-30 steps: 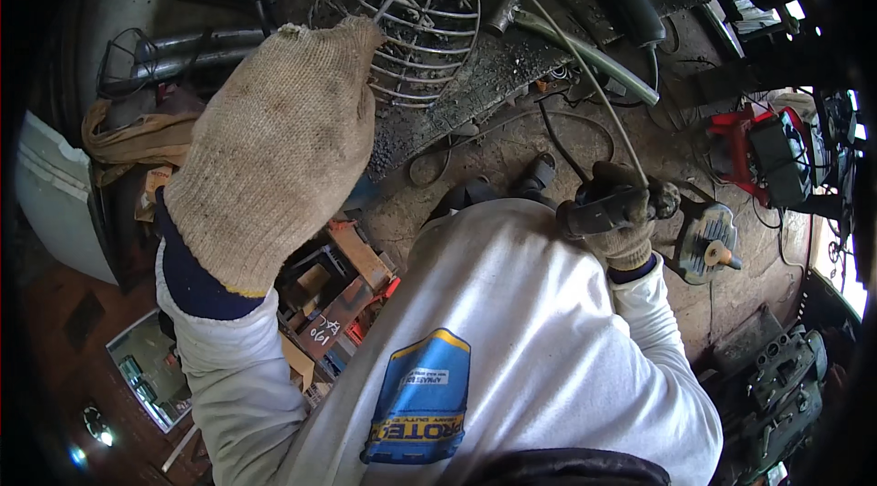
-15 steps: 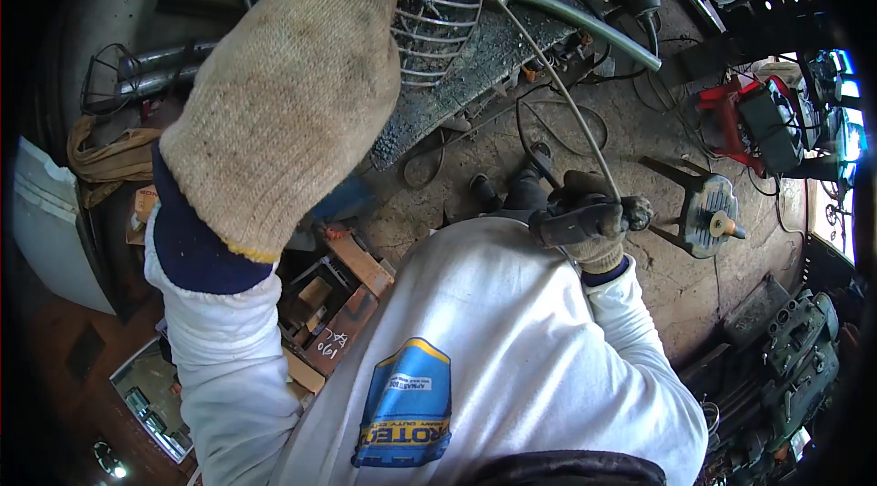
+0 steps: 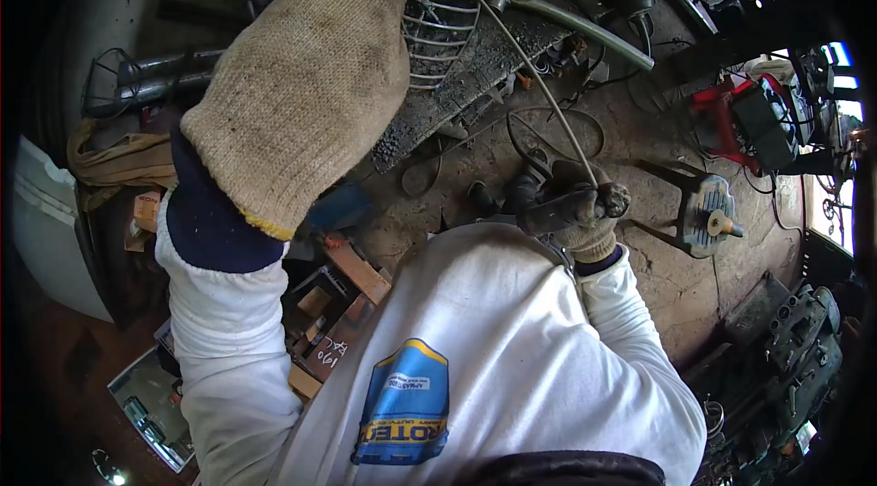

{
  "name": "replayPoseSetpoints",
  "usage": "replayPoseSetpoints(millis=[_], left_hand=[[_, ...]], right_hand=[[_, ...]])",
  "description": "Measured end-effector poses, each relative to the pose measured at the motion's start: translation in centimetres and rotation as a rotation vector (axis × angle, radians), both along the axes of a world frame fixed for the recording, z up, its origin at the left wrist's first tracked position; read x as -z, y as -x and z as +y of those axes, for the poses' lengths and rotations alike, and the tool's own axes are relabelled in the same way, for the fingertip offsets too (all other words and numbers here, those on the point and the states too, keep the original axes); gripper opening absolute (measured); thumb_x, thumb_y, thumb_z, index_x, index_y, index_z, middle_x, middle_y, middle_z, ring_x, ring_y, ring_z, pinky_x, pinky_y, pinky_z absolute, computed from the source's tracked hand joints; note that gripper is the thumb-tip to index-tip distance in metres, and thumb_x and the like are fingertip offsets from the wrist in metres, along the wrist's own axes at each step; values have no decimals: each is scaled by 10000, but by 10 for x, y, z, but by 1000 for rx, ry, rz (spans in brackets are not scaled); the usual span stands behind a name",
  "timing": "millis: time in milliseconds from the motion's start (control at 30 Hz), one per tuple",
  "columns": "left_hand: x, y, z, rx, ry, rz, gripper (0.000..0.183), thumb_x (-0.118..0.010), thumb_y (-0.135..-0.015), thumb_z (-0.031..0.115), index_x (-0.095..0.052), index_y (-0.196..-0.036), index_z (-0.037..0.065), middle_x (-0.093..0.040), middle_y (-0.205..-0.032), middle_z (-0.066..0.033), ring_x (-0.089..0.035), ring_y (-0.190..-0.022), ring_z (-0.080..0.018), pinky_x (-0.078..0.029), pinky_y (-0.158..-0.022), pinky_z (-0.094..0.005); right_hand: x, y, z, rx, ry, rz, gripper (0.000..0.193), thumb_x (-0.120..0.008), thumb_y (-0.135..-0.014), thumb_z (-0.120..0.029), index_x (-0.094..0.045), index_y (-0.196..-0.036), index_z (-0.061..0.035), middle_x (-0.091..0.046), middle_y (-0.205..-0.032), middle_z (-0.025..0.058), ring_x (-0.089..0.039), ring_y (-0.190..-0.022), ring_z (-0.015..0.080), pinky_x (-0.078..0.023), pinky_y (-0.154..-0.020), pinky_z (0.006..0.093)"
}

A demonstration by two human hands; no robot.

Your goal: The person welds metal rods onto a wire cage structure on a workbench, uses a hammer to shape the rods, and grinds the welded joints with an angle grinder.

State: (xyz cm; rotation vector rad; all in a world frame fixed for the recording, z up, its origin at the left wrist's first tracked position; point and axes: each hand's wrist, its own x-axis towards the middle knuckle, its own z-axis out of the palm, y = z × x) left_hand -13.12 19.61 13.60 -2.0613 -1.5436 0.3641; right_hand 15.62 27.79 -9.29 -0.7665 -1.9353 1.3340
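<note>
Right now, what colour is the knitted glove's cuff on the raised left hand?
Dark navy blue cuff, head view.

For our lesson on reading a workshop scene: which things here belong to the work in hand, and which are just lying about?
In hand:
- left hand, gloved, raised by the wire cage
- right hand, gripping a dark tool and the thin rod

Lying about:
- red machine
- round metal stand
- grey pipes
- wooden blocks

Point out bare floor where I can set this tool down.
Bare floor lies between the right hand and the round stand. Crowded elsewhere: wire cage and hoses ahead, wood blocks below the left hand.
</note>
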Motion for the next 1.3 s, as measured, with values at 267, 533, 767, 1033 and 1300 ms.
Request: replayPoseSetpoints(millis=[267, 533, 767, 1033, 1300], left_hand=[[5, -2, 0, -78, -22, -78, 224, -641, -845, 52, -652, -1064, 4, -610, -1208, -87, -623, -982, -267, -537, -889, -361], [2, -1, 1, -49, 0, -51, 266, -639, -830, 49, -641, -1091, 0, -613, -1158, -90, -626, -963, -279, -537, -881, -374], [3, -1, 1, -45, -35, -89, 250, -637, -838, 57, -639, -1082, 3, -615, -1151, -86, -626, -964, -275, -544, -856, -371], [4, 1, 1, -30, -52, -61, 263, -639, -852, 77, -631, -1108, 15, -619, -1145, -77, -628, -952, -274, -546, -859, -366], [2, 2, -2, -23, -29, -83, 251, -652, -839, 72, -647, -1085, 20, -614, -1176, -79, -627, -989, -277, -547, -872, -372]], right_hand=[[15, -6, -2, -46, -50, -151, 379, -672, -814, -266, -639, -1073, 9, -688, -868, 95, -663, -741, 184, -543, -692, 289], [32, -7, -5, -38, 198, 1, 432, -629, -917, -372, -625, -1164, -17, -693, -911, 34, -639, -746, 130, -472, -656, 232], [27, -2, -1, -28, -74, -110, 362, -589, -917, -369, -634, -1115, -70, -665, -868, -5, -602, -713, 146, -420, -617, 312], [19, 4, 4, 15, -464, -144, 274, -581, -897, -290, -637, -1091, -103, -628, -810, -46, -550, -674, 157, -405, -650, 325], [2, 13, 2, -51, -158, 8, 402, -644, -901, -324, -632, -1071, 40, -676, -761, 56, -635, -676, 165, -501, -616, 301]])
